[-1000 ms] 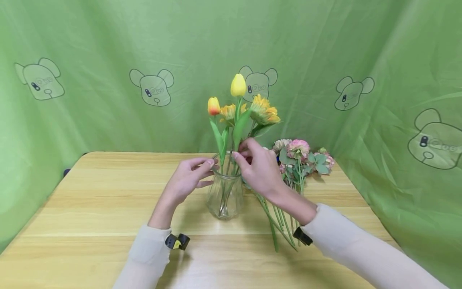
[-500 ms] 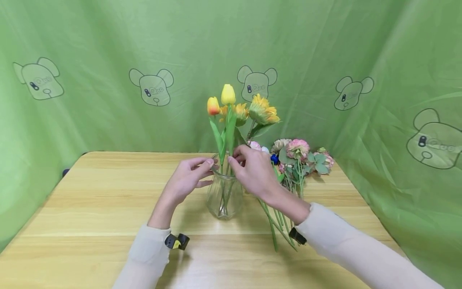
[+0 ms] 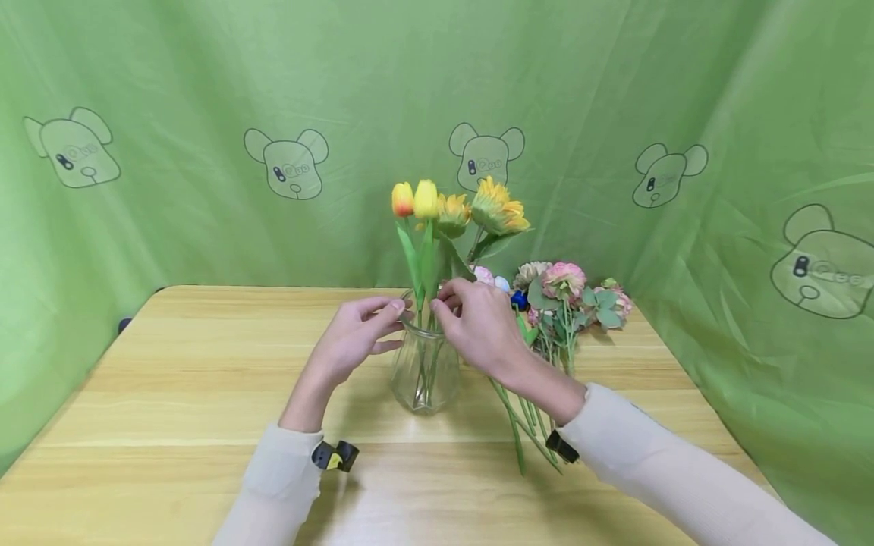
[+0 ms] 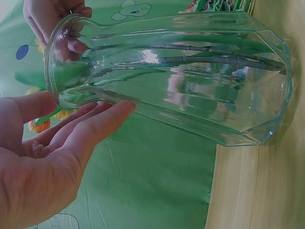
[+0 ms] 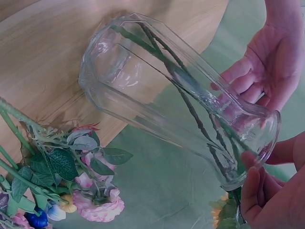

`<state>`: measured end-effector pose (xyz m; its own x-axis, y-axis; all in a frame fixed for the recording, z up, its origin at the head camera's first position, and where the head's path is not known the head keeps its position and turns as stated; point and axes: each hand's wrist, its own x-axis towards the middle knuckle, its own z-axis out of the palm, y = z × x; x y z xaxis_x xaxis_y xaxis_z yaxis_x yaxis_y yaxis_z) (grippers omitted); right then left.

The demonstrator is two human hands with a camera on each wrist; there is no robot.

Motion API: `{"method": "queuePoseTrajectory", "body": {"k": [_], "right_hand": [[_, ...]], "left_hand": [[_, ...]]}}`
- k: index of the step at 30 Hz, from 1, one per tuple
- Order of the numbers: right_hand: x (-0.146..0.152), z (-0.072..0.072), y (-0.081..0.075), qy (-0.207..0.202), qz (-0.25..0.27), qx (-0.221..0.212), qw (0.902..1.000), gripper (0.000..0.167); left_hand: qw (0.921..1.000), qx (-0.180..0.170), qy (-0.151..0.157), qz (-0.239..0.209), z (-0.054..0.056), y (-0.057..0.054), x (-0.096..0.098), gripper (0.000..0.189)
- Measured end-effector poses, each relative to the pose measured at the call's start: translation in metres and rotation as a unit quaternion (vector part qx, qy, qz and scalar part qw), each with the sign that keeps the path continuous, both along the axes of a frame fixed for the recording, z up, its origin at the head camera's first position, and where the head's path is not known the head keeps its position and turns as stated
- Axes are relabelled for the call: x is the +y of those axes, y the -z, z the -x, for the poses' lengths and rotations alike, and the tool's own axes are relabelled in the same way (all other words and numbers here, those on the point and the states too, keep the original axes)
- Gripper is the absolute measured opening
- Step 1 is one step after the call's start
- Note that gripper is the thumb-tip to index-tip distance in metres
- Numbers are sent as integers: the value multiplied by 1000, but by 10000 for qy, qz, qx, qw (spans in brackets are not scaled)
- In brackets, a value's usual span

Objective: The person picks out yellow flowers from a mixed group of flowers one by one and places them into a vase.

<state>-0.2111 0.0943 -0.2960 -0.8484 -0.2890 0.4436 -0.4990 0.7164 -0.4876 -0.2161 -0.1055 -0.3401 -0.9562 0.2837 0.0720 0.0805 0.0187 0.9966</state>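
A clear faceted glass vase (image 3: 425,371) stands upright on the table. My left hand (image 3: 360,330) holds its neck from the left, thumb at the rim and fingers (image 4: 102,126) along the glass. An orange-yellow tulip (image 3: 403,199) and a yellow tulip (image 3: 426,199) rise side by side from the mouth. To their right are two sunflowers (image 3: 501,206), their dark stems (image 5: 183,98) visible through the glass. My right hand (image 3: 481,322) is at the right of the rim, fingers loosely bent beside the yellow tulip's stem. In the right wrist view its fingertips (image 5: 249,160) overlap the vase mouth.
Right of the vase lies a bunch of artificial flowers: pink blooms (image 3: 564,280), a blue one (image 3: 520,300) and green leaves (image 3: 606,307). Their stems (image 3: 522,425) point toward the table's front, under my right forearm. A green curtain (image 3: 355,91) surrounds the wooden table (image 3: 225,364).
The yellow tulip has come down and left, now level with the orange-yellow one. My right hand moved slightly down and left, then stayed nearly still while the tulip sank further. The left hand kept its place.
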Motion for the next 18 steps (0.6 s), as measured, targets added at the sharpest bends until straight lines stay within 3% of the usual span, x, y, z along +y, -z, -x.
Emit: {"method": "queuePoseTrajectory", "body": {"k": [18], "right_hand": [[4, -3, 1, -52, 179, 112, 9998, 13]], "left_hand": [[9999, -91, -32, -83, 0, -1, 1, 42]]}}
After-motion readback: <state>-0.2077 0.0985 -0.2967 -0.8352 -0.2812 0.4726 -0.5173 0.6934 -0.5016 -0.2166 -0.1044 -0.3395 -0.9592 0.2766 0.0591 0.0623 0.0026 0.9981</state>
